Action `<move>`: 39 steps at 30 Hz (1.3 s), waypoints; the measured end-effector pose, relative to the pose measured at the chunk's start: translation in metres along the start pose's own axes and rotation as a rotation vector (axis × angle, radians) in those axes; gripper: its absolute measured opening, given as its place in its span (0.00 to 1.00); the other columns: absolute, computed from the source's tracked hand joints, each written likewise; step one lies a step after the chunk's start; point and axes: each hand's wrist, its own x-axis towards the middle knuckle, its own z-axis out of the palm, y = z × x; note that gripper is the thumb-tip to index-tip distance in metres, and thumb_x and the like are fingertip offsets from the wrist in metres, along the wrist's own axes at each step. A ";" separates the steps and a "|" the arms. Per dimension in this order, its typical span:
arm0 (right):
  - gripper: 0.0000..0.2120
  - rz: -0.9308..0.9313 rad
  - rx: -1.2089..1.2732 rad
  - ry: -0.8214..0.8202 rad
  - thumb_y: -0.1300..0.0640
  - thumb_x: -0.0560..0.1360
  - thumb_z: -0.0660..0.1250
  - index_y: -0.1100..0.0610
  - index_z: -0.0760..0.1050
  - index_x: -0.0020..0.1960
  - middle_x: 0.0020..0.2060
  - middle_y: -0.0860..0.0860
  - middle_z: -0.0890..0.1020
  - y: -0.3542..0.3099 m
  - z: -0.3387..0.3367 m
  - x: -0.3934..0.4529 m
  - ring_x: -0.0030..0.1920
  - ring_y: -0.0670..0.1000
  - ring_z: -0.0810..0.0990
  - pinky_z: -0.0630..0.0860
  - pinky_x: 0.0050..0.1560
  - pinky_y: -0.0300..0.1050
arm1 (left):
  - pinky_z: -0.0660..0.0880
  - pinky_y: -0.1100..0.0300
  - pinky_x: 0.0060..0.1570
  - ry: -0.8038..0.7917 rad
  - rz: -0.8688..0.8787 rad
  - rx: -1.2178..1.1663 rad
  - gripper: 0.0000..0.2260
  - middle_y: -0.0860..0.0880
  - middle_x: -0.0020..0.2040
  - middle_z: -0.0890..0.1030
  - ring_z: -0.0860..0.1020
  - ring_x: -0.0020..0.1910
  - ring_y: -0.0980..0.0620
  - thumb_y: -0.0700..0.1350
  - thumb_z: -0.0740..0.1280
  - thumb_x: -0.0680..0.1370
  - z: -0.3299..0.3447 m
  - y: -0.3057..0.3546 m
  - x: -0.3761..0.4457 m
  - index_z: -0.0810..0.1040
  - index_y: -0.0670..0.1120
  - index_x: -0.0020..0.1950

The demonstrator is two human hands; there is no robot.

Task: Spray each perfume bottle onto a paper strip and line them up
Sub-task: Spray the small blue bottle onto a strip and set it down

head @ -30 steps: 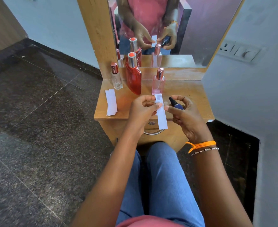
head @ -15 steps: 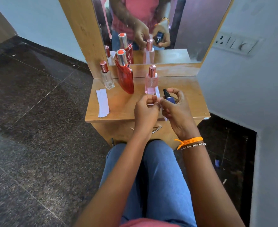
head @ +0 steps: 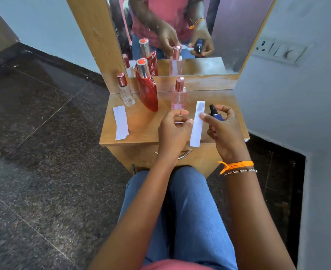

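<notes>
My right hand (head: pixel 226 131) is shut on a small blue perfume bottle (head: pixel 217 115) with a black nozzle that points left. A white paper strip (head: pixel 197 127) hangs upright between my hands, with a damp grey patch at its top. My left hand (head: pixel 172 131) pinches the strip's left edge, and a right fingertip touches its right edge. Behind my left hand stands a pink bottle (head: pixel 178 97), its base hidden by my fingers. A tall red bottle (head: pixel 148 92) and a small clear bottle (head: pixel 126 94) stand further left.
A stack of spare paper strips (head: pixel 120 122) lies at the left of the small wooden table (head: pixel 141 131). A mirror (head: pixel 219 26) rises behind the bottles. A switch panel (head: pixel 279 51) is on the right wall. My knees are under the table's front edge.
My hands have drawn apart after meeting in front of the pink bottle. The strip now shows in full between them, with a damp patch at its top.
</notes>
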 end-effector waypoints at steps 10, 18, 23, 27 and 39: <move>0.21 -0.224 -0.403 0.140 0.66 0.69 0.72 0.59 0.67 0.57 0.41 0.46 0.76 0.011 0.005 0.034 0.39 0.42 0.77 0.78 0.49 0.44 | 0.67 0.65 0.45 0.033 0.289 0.501 0.15 0.51 0.46 0.76 0.74 0.44 0.53 0.40 0.69 0.73 0.003 -0.010 0.016 0.79 0.46 0.60; 0.20 -0.289 -0.611 0.154 0.63 0.68 0.72 0.59 0.69 0.57 0.42 0.46 0.75 0.017 0.013 0.049 0.43 0.49 0.77 0.74 0.47 0.42 | 0.65 0.70 0.39 0.029 0.285 0.535 0.04 0.47 0.49 0.80 0.75 0.47 0.52 0.37 0.69 0.72 0.005 -0.012 0.019 0.81 0.43 0.45; 0.20 -0.347 -0.723 0.188 0.65 0.69 0.70 0.59 0.68 0.58 0.43 0.49 0.76 0.021 0.019 0.048 0.43 0.51 0.76 0.69 0.42 0.41 | 0.70 0.64 0.43 0.025 0.292 0.459 0.02 0.49 0.45 0.79 0.77 0.44 0.51 0.38 0.69 0.72 -0.002 -0.010 0.018 0.81 0.44 0.43; 0.21 -0.357 -0.765 0.216 0.65 0.69 0.69 0.58 0.67 0.58 0.43 0.52 0.79 0.025 0.021 0.045 0.44 0.54 0.79 0.74 0.43 0.46 | 0.71 0.63 0.42 0.024 0.313 0.444 0.03 0.51 0.44 0.77 0.76 0.43 0.52 0.38 0.70 0.72 -0.006 -0.008 0.016 0.81 0.44 0.43; 0.21 -0.334 -0.827 0.214 0.62 0.70 0.68 0.57 0.65 0.60 0.47 0.57 0.81 0.025 0.027 0.045 0.48 0.58 0.80 0.75 0.45 0.51 | 0.73 0.63 0.44 0.023 0.273 0.386 0.03 0.52 0.43 0.77 0.77 0.43 0.54 0.39 0.70 0.72 -0.012 -0.005 0.014 0.81 0.46 0.43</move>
